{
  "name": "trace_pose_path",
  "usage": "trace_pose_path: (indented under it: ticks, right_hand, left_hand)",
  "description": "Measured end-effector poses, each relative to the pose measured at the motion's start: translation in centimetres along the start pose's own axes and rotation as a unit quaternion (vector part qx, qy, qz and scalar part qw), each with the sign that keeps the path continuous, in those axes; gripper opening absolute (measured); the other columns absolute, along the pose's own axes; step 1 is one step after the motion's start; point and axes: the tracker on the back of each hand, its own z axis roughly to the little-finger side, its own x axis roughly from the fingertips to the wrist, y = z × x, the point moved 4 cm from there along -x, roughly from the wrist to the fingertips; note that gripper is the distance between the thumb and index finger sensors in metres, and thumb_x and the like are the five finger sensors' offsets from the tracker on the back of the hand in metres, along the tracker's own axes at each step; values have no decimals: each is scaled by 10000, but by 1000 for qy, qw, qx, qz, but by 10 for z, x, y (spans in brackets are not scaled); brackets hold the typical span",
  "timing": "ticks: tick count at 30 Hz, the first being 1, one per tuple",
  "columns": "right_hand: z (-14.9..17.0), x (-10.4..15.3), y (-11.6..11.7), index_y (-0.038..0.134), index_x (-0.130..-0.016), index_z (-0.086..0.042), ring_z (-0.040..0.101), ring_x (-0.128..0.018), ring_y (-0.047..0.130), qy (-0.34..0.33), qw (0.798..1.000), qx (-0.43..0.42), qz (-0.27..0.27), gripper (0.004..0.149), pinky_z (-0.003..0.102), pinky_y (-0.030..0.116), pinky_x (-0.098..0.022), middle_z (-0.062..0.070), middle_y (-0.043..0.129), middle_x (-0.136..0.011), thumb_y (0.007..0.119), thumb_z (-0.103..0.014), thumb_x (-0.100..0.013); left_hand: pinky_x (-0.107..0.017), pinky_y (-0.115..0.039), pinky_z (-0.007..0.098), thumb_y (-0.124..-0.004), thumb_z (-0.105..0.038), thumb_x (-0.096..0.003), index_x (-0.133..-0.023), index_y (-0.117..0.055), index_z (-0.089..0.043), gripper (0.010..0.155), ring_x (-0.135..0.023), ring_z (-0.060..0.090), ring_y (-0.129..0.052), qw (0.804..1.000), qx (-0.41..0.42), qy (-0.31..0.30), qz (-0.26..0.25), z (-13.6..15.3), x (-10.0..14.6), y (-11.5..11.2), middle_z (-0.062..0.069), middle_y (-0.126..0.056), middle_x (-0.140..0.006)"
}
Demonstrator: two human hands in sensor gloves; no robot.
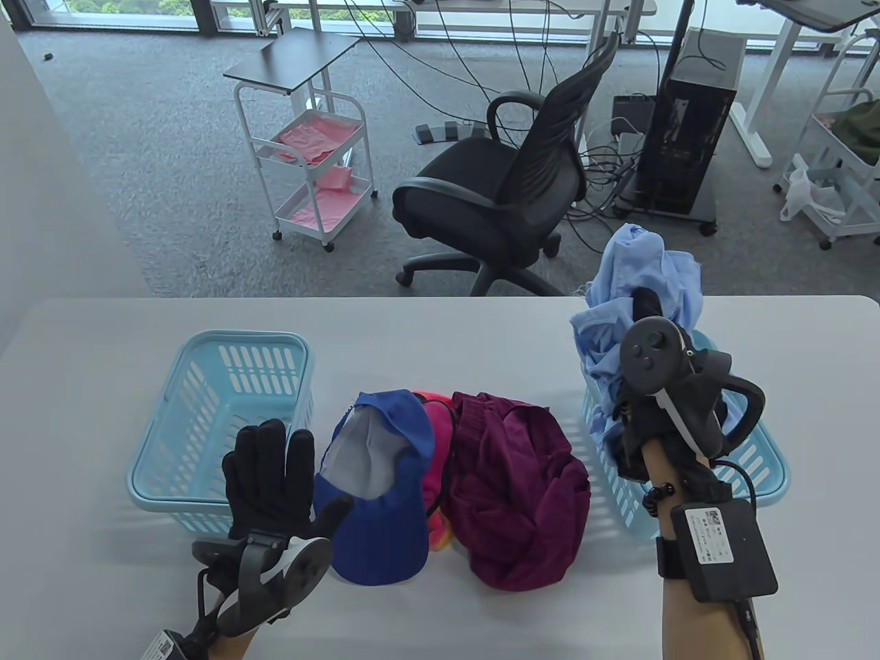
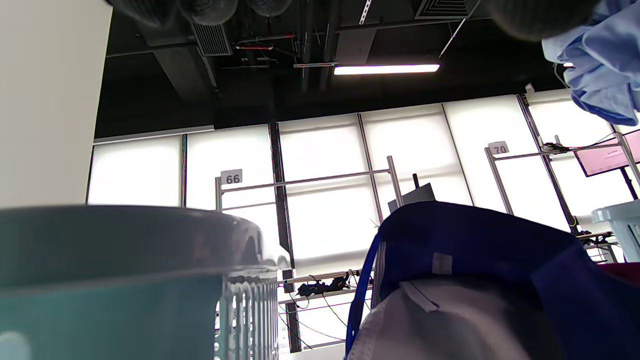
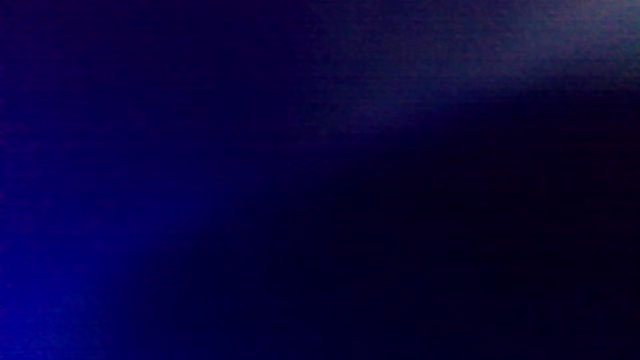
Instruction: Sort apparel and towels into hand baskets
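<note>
**Clothes and two baskets on the worktop**

A light blue shirt (image 1: 643, 295), crumpled, is held aloft over the right basket (image 1: 770, 467), its lower folds hanging into it. The left basket (image 1: 206, 405), pale blue slotted plastic like the other, stands at the left of the worktop. Between the baskets lie a royal blue cap (image 1: 381, 495), upturned with its grey lining showing, a bright pink item (image 1: 434, 440) mostly hidden under its neighbours, and a bunched maroon knit garment (image 1: 515, 495) touching it.
</note>
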Motion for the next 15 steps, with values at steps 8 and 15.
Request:
trace_pose_path:
  ticks: [8,15]
  right_hand:
    - [34,-20,54,645,-930,-335,441,-653,1002,33,994,59,-87,680,549,883,-488,207,858,-849,915,-167,-328]
    - [50,-37,112,676,-916,-335,442,-663,993,52,971,127,-194,654,551,872,-496,211,850,-859,912,-167,-330]
  left_hand:
    - [-747,-490,699,-606,-671,-451,-1118,-162,-125,969,-1058,616,-419,1000,-6,-1,1,-1,0,1,320,-248,-1163]
    - [-747,-491,699,-605,-671,-451,-1118,-163,-122,970,-1055,619,-420,1000,-9,-3,-1,-4,0,3,323,-247,-1162]
